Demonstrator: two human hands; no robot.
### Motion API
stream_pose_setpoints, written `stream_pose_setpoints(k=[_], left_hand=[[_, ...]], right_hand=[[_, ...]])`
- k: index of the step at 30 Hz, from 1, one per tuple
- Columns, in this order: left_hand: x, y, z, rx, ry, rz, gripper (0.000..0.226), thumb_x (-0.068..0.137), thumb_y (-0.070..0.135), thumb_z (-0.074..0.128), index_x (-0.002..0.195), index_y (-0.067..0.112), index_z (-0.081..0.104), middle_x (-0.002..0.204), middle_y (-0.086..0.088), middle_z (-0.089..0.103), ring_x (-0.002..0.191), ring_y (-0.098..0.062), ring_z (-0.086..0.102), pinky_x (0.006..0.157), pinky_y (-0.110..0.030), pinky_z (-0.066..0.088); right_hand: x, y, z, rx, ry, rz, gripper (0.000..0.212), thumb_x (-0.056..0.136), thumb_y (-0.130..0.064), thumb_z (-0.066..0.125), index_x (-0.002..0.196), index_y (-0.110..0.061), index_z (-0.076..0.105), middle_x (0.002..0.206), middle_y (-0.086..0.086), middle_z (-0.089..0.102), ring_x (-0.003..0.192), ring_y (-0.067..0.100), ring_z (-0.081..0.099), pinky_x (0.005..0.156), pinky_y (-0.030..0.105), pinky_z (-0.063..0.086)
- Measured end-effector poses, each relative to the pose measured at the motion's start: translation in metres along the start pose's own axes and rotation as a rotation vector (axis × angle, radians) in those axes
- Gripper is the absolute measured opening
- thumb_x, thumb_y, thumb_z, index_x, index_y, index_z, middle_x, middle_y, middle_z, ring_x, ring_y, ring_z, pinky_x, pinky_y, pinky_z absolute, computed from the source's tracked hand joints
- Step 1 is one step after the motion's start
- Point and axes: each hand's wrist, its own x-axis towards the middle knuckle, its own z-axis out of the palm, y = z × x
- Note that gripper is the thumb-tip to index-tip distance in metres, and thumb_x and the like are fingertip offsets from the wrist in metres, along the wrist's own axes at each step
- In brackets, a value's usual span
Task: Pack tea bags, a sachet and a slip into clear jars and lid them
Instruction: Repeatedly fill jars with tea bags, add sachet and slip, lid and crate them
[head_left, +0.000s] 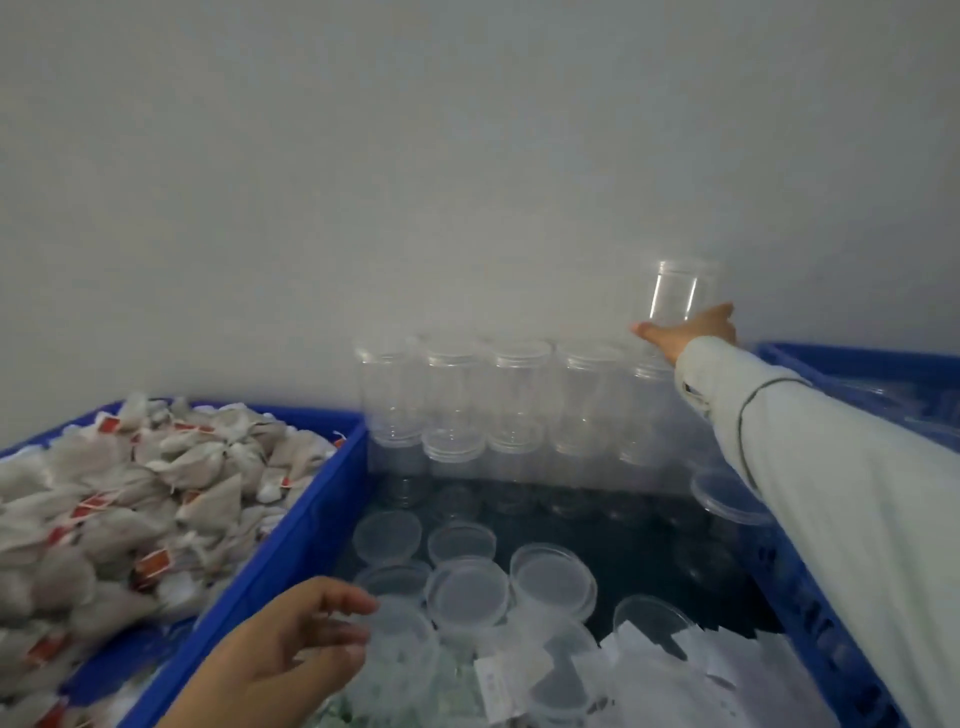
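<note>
Head view, right hand: right hand (693, 328) is stretched far forward to the back of the middle crate (291, 540), sleeve (810, 457) extended; fingers wrap the base of one clear jar (675, 291) and hold it
Head view, jar: upright, mouth up, no lid, nothing visible inside; it is raised above the jar stack (498, 395) that stands against the wall (467, 156), and sits above and to the right of the stack's top row
Head view, left hand: left hand (291, 649) hovers low at the near left corner of the middle crate, fingers loosely spread and part curled, holding nothing; fingertips lie just beside a lid (400, 639)
Head view, lids: loose clear lids (553, 577) lie flat on the crate floor between the two hands
Head view, tea bags: heaped in the left crate (218, 613), tea bags (130, 499) just left of the left hand
Head view, slips: white slips (675, 665) piled at the near right of the middle crate; sachets cannot be told apart in the blur
Key relation: jar's long axis is vertical, in the right hand's grip, well apart from the left hand; the left hand is the nearer one to tea bags and lids
Step judged: fetching an empty jar; filling and lidding not yet done
Next move calls for: bringing the jar toward the near edge, mouth kept up, so the left hand can load it
</note>
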Motion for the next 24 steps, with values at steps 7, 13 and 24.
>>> stream_pose_setpoints(k=[7,13,24], left_hand=[[0.007,-0.022,-0.023,-0.159,0.215,-0.004,0.022,0.084,-0.013,0.058,0.082,0.006,0.069,0.075,-0.003,0.072,0.079,-0.025,0.066,0.074,-0.037,0.050],[-0.001,-0.017,-0.016,0.007,0.221,0.406,0.037,0.066,0.020,0.074,0.098,0.035,0.063,0.099,0.015,0.066,0.082,-0.005,0.066,0.066,-0.019,0.054],[-0.015,-0.033,-0.010,0.358,-0.381,0.468,0.093,0.052,0.083,0.065,0.130,0.072,0.015,0.140,0.036,0.030,0.125,0.006,0.044,0.101,-0.025,0.044]], right_hand=[[0.001,-0.006,0.032,0.121,0.242,-0.092,0.111,0.072,-0.035,0.080,0.151,-0.009,0.005,0.153,0.013,0.021,0.139,0.030,0.026,0.112,0.037,0.024],[-0.123,-0.004,0.013,0.283,-0.076,-0.547,0.082,0.058,-0.049,0.078,0.125,-0.020,0.041,0.118,0.001,0.038,0.095,0.015,0.049,0.076,0.024,0.043],[-0.284,0.090,0.028,0.091,-1.391,-0.476,0.079,0.054,-0.018,0.077,0.120,-0.037,0.038,0.113,-0.010,0.056,0.110,0.012,0.057,0.096,0.034,0.049]])
